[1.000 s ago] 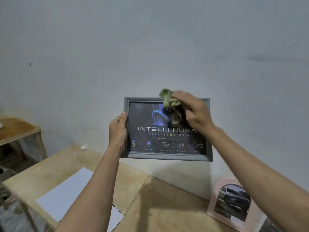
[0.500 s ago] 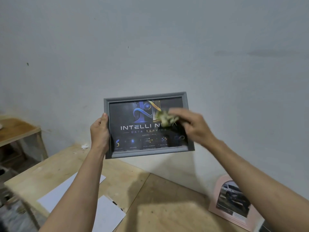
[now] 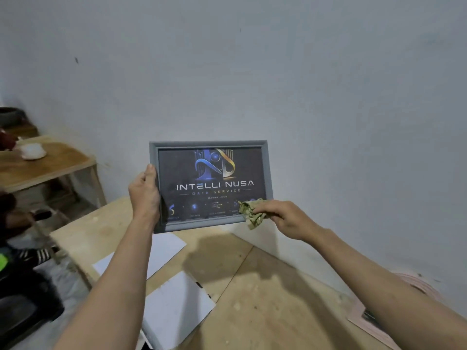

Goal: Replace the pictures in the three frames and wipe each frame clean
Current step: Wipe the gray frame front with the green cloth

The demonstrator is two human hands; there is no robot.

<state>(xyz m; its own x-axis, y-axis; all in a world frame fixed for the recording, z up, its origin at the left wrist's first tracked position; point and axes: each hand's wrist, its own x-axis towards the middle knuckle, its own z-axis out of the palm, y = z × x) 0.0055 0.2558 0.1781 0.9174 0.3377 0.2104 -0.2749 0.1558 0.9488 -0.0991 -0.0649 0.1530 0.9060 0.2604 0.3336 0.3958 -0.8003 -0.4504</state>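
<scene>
I hold a grey picture frame (image 3: 266, 170) upright in the air in front of the wall; it shows a dark "INTELLI NUSA" print. My left hand (image 3: 144, 195) grips its left edge, thumb on the front. A crumpled green cloth (image 3: 252, 213) is pinched in my right hand (image 3: 285, 218) and lies against the frame's lower right corner. A pink frame (image 3: 366, 317) lies on the table at the right, mostly hidden behind my right forearm.
Below is a wooden table (image 3: 252, 299) with two white sheets (image 3: 177, 306) on its left part. A lower wooden side table (image 3: 45, 162) with a white cup (image 3: 32, 150) stands at the left. A dark object (image 3: 22, 311) sits on the floor at lower left.
My right hand has wiped the cloth from the frame's top middle down to its lower right corner. The view has tilted down and left, hiding most of the pink frame.
</scene>
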